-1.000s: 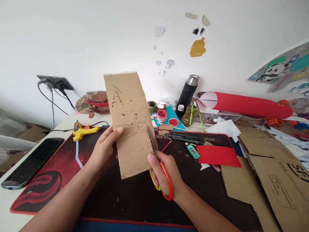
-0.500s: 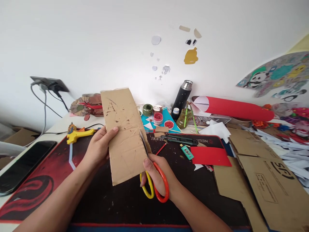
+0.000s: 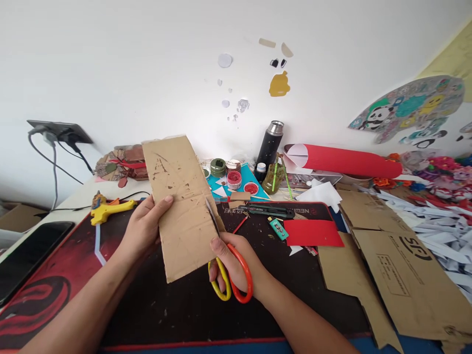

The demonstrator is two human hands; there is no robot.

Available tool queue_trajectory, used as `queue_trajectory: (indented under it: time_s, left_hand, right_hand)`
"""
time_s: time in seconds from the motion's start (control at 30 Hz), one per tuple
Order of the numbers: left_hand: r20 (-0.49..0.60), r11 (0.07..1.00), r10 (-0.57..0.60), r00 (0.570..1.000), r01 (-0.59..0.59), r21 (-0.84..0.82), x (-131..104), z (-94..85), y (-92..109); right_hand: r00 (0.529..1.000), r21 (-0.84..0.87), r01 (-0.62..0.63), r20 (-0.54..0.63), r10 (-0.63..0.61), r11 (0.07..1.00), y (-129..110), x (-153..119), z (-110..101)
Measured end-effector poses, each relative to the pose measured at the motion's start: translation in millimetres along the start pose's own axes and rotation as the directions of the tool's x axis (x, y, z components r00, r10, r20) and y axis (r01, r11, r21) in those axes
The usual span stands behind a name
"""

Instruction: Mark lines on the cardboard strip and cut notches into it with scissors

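A brown cardboard piece [image 3: 180, 196] with dark scuffs is held upright, a little tilted, above the dark mat. My left hand [image 3: 147, 223] grips its left edge, thumb on the front face and fingers behind. My right hand [image 3: 236, 260] is closed round scissors [image 3: 246, 279] with one red and one yellow handle loop. One scissor blade lies over the front of the cardboard near its right edge; the other blade is hidden behind it.
Behind the mat [image 3: 177, 319] are paint jars [image 3: 233, 180], a black flask [image 3: 271, 142] and a red roll [image 3: 346, 161]. A yellow glue gun [image 3: 110, 209] and phone [image 3: 33, 255] lie left; a red sheet [image 3: 313, 232] and larger cardboard [image 3: 409, 280] lie right.
The view has turned slightly right, so most things appear further left. Both hands keep their holds on the cardboard and scissors, and the scissor handles look slightly closer together.
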State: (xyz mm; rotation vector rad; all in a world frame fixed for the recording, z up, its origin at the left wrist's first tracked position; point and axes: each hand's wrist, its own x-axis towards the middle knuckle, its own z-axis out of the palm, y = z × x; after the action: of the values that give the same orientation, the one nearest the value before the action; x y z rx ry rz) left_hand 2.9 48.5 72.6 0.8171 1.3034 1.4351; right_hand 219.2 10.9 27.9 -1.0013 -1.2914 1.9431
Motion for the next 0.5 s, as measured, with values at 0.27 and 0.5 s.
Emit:
queue_trajectory:
  time_s: [0.27,0.5]
  left_hand:
    - [-0.053,0.998,-0.049,0.997,0.047,-0.037,-1.7,4.1,3.6]
    - [-0.058,0.992,-0.122,0.991,0.120,-0.047,-0.1,6.8,2.5]
  right_hand:
    - [0.999,0.034,0.027,0.034,-0.028,0.999,-0.3,1.8,-2.3]
    - [0.992,0.093,-0.015,0.123,0.003,0.996,-0.2,2.9,-4.8]
